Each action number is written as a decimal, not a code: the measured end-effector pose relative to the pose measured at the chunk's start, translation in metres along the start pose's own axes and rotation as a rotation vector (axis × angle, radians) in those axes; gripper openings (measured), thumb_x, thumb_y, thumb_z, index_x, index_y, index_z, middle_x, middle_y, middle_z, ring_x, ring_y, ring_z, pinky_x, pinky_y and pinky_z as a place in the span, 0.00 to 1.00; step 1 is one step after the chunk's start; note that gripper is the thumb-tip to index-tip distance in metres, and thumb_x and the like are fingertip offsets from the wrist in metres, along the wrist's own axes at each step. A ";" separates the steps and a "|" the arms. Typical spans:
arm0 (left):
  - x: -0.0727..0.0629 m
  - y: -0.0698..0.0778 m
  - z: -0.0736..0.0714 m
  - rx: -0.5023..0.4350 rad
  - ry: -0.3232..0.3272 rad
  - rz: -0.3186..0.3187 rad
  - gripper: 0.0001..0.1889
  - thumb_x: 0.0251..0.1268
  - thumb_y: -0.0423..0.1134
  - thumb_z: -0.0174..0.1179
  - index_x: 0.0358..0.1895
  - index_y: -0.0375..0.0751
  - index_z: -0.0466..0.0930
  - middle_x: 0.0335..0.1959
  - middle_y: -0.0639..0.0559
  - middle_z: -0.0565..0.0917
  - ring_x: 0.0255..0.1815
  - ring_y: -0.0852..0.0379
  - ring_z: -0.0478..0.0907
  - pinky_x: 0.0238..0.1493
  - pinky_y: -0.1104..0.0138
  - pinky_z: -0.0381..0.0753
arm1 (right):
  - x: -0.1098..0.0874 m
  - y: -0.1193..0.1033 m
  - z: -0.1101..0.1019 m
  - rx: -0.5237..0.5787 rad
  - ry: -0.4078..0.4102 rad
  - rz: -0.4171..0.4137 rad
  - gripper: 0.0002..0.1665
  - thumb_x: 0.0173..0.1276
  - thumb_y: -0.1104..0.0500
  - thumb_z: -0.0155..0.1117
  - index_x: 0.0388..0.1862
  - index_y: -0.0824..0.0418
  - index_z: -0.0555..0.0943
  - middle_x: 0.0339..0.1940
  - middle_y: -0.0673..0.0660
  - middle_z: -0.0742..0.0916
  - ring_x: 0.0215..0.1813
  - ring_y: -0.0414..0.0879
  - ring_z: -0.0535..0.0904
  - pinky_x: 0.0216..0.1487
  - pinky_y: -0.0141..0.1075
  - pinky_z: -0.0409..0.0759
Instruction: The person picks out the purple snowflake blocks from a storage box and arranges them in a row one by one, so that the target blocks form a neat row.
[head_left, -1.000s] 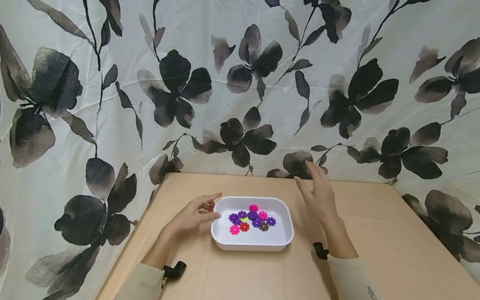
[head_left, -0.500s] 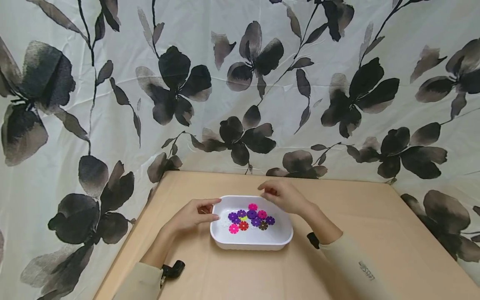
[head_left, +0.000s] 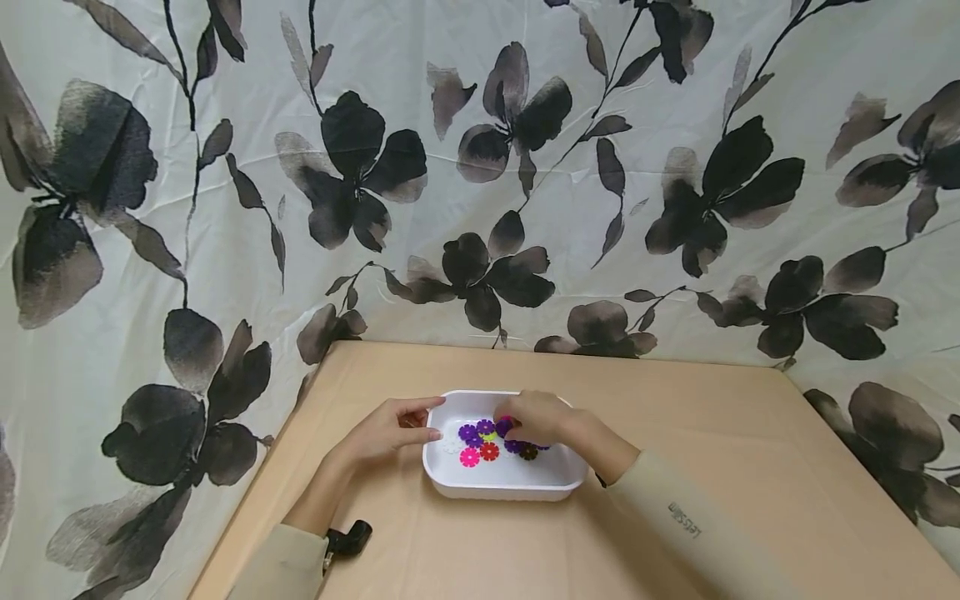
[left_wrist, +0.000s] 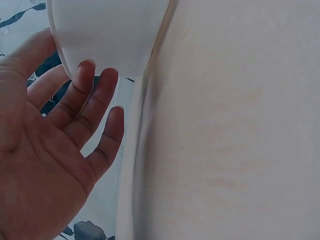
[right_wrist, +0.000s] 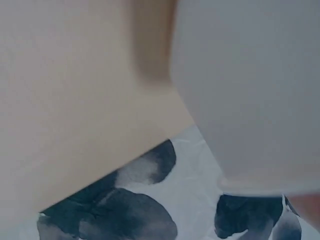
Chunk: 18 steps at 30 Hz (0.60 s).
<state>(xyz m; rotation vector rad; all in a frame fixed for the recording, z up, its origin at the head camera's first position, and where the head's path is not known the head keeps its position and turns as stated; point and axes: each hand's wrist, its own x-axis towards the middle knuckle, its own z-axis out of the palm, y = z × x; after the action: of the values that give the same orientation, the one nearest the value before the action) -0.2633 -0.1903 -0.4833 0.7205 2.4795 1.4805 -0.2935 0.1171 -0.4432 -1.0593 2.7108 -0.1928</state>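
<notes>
A white plastic tray stands on the table with several small notched, flower-shaped discs in it, among them a red disc, a pink disc and a brown disc. My left hand holds the tray's left side, thumb and index finger at the rim; in the left wrist view the other fingers lie curved by its outer wall. Reaching over the right rim, my right hand has its fingertips down among the purple discs. It hides part of the pile, and whether it pinches a disc is unclear.
The pale wooden table extends beyond the tray on all sides. A white cloth with dark flowers hangs behind its back edge. A small black wrist camera sits on the left wrist.
My right hand has come from behind the tray's right side, leftward and down, into the tray over the discs. My left hand has stayed by the left rim, its index finger now closer on it.
</notes>
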 end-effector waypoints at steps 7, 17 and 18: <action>0.001 0.000 0.000 -0.006 0.003 0.005 0.31 0.66 0.43 0.73 0.72 0.40 0.77 0.36 0.49 0.79 0.36 0.57 0.74 0.35 0.73 0.73 | 0.005 0.002 0.010 0.024 0.012 0.062 0.08 0.72 0.53 0.72 0.48 0.50 0.85 0.33 0.44 0.84 0.33 0.39 0.79 0.43 0.35 0.82; 0.000 0.002 0.003 0.000 0.006 -0.015 0.34 0.66 0.46 0.73 0.73 0.41 0.76 0.37 0.51 0.80 0.36 0.58 0.74 0.35 0.73 0.73 | -0.005 0.014 0.010 0.130 0.102 0.041 0.12 0.68 0.53 0.76 0.27 0.46 0.81 0.24 0.43 0.80 0.31 0.40 0.75 0.35 0.34 0.73; 0.000 0.002 0.003 0.001 0.008 -0.019 0.34 0.65 0.46 0.73 0.73 0.41 0.76 0.37 0.51 0.80 0.36 0.58 0.74 0.34 0.73 0.74 | -0.007 0.015 0.009 0.164 0.122 0.038 0.13 0.67 0.53 0.77 0.27 0.45 0.81 0.26 0.43 0.80 0.32 0.40 0.75 0.37 0.34 0.73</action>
<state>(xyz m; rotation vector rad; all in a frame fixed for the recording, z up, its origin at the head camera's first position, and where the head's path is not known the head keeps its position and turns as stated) -0.2614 -0.1872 -0.4831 0.6904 2.4861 1.4781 -0.2961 0.1330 -0.4540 -0.9787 2.7617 -0.4794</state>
